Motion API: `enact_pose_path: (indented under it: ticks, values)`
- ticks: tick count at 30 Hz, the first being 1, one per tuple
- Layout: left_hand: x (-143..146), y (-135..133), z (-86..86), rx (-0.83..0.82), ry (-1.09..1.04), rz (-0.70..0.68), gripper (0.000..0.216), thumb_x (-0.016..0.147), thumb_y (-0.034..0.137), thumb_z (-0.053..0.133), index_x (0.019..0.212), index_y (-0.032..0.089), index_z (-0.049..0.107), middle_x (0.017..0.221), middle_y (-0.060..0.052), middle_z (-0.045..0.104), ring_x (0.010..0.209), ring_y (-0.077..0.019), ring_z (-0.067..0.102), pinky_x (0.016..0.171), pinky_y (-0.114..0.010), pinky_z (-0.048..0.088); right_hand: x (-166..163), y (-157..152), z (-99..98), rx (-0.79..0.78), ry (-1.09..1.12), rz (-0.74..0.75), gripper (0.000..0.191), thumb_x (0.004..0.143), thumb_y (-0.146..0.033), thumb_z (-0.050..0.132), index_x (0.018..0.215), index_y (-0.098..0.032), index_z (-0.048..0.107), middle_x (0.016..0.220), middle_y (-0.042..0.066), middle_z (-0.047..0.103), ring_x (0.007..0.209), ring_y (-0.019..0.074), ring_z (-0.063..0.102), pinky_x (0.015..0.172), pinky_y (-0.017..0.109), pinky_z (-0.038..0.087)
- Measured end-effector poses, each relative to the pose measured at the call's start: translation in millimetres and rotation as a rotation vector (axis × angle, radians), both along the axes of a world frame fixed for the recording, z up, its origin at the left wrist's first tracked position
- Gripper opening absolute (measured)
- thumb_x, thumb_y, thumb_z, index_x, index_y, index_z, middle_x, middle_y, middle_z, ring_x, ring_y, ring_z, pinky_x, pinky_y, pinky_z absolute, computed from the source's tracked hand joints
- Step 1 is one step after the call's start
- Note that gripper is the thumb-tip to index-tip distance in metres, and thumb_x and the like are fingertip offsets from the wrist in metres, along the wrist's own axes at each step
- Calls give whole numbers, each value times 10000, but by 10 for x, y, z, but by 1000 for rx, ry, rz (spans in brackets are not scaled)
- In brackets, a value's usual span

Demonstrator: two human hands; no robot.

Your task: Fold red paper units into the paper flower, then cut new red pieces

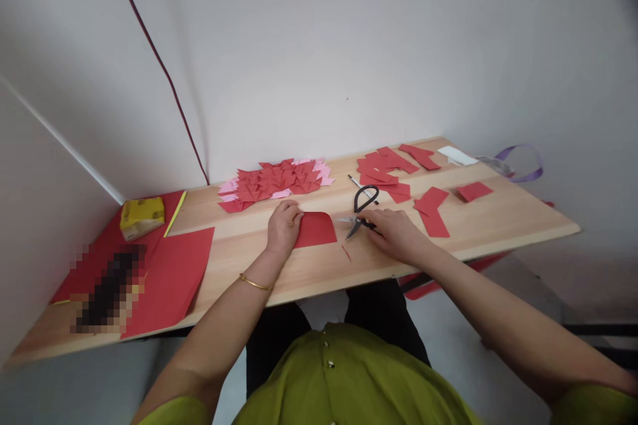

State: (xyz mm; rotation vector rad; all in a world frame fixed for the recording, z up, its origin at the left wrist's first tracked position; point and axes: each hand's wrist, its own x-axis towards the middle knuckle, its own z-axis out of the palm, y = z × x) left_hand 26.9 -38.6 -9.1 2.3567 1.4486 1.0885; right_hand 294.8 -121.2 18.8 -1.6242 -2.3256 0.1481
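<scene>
My left hand (285, 224) is closed on the left edge of a piece of red paper (316, 229), which has a rounded upper right corner. To the right of the paper, my right hand (391, 231) grips black-handled scissors (367, 199) near their pivot. Their blades are spread apart and point left toward the paper, not touching it. A thin red paper sliver (346, 253) lies on the wooden table (239, 279) just below the blades. Behind the scissors rests a pen (359, 186).
Folded red and pink paper pieces (279, 180) form a pile at the back. Cut red pieces (386, 169) lie at the right, near a white item (456, 155). Large red sheets (167, 279), a yellow package (142, 216) and a blurred-out dark object (109, 289) occupy the left.
</scene>
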Motion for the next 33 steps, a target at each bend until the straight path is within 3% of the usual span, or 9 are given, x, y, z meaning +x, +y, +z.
enact_pose_path:
  ticks: [25,30,33]
  values:
    - [8,-27,23,48,114,5,139,880,210,447,822,187,570,845,-64,608,825,-195,543,768,-318,444,-76,-50,95,-89,-40,-16,339,866,-213,437,1182,-211,559,1109,100,648,1011,250,586,812,344,376]
    - [12,-24,13,43,144,27,138,875,208,453,849,186,587,860,-68,617,839,-203,548,787,-332,449,-137,-75,72,-98,-55,81,353,875,-231,435,1209,-214,548,1083,102,644,1010,255,582,816,355,376]
    - [13,-22,16,71,139,21,179,871,226,474,981,180,607,990,-95,628,948,-219,548,866,-361,443,-174,-142,45,-74,-43,126,365,878,-224,431,1229,-221,533,1084,103,630,1009,253,575,824,362,379]
